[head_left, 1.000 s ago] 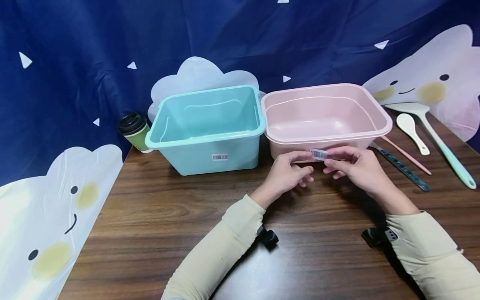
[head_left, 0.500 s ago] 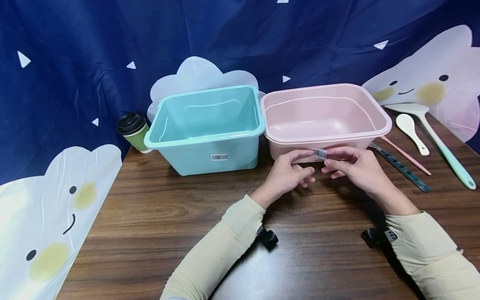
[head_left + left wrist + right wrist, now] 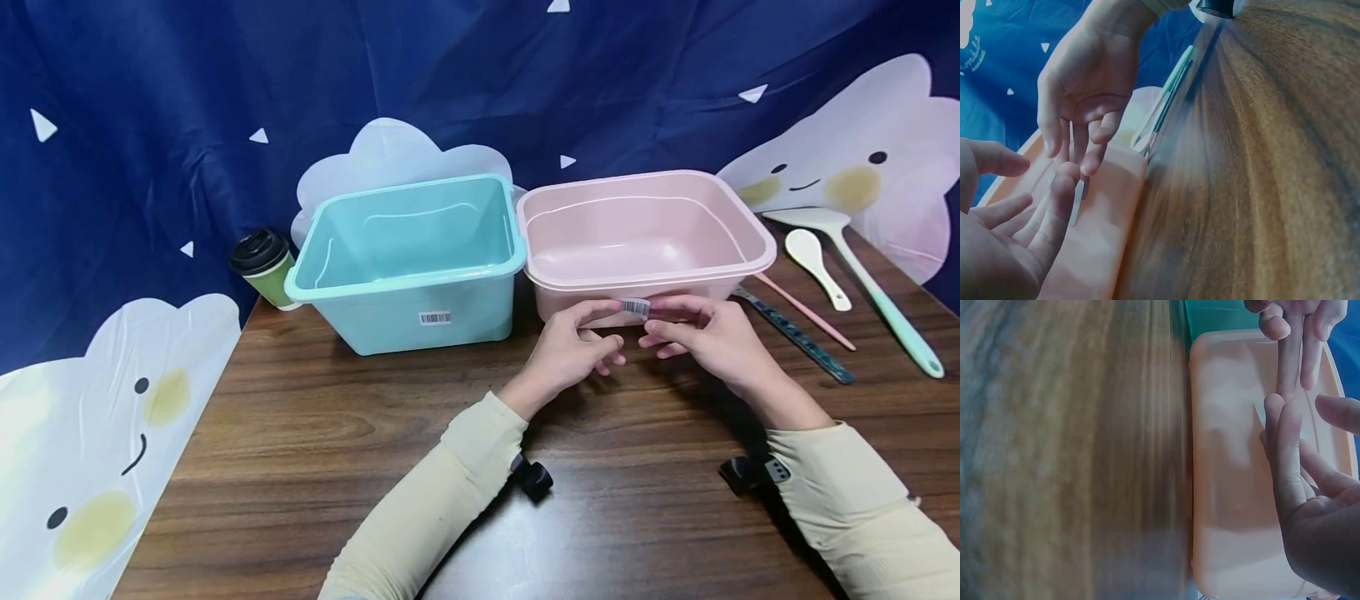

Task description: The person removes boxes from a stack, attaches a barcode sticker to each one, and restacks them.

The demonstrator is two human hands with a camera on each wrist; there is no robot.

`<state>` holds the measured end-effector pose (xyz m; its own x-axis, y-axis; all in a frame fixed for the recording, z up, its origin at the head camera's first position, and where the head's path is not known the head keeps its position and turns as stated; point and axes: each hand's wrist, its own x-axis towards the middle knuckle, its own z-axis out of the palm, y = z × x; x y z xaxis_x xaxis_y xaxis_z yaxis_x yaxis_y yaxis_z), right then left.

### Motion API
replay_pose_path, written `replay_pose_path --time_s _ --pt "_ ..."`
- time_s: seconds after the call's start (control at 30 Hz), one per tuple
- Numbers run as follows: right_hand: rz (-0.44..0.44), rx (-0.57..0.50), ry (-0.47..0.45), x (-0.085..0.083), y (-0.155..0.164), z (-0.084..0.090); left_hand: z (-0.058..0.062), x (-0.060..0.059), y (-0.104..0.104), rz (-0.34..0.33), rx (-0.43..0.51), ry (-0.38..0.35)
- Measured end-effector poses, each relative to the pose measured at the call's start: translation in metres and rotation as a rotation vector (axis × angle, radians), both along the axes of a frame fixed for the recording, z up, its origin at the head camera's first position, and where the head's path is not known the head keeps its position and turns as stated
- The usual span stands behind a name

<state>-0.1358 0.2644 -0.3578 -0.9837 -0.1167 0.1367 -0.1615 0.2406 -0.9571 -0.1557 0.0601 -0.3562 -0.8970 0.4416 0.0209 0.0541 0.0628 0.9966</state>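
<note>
A small white barcode label (image 3: 635, 308) lies at the fingertips of both hands, in front of the pink basin's (image 3: 585, 281) near outer wall, and looks slightly bowed. My left hand (image 3: 564, 354) touches its left end with extended fingers, the thumb held apart. At the other end, the fingertips of my right hand (image 3: 708, 337) touch it, its thumb also apart from the fingers in the right wrist view. Those fingers partly hide the label (image 3: 1076, 203) in the left wrist view. Whether it is stuck to the basin I cannot tell.
Left of the pink basin stands a turquoise basin (image 3: 397, 312) with its own barcode label. A lidded green cup (image 3: 266, 271) is behind its left side. A white spoon (image 3: 816, 267), a pink stick (image 3: 806, 312), a dark patterned strip (image 3: 798, 337) and a mint-handled turner (image 3: 881, 292) lie right.
The label has gone from nearly flat to slightly bowed between the fingertips. Both hands stay almost in place, and the whole head view has shifted slightly.
</note>
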Motion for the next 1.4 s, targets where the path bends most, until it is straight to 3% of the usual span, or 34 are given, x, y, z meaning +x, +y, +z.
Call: replay_pose_path --time_s 0.4,0.97,1.4 --pt "-0.004 -0.027 -0.009 -0.0014 0.0021 0.0004 0.0001 -0.0011 -0.0012 -0.015 -0.005 0.006" --pt "0.011 -0.183 -0.011 0.0005 0.0023 0.004 0.0015 -0.0002 -0.0008 -0.008 -0.037 0.007" --pt "0.003 -0.212 -0.008 0.0019 0.0021 0.0044 0.0011 0.0006 -0.0009 0.001 -0.071 0.021"
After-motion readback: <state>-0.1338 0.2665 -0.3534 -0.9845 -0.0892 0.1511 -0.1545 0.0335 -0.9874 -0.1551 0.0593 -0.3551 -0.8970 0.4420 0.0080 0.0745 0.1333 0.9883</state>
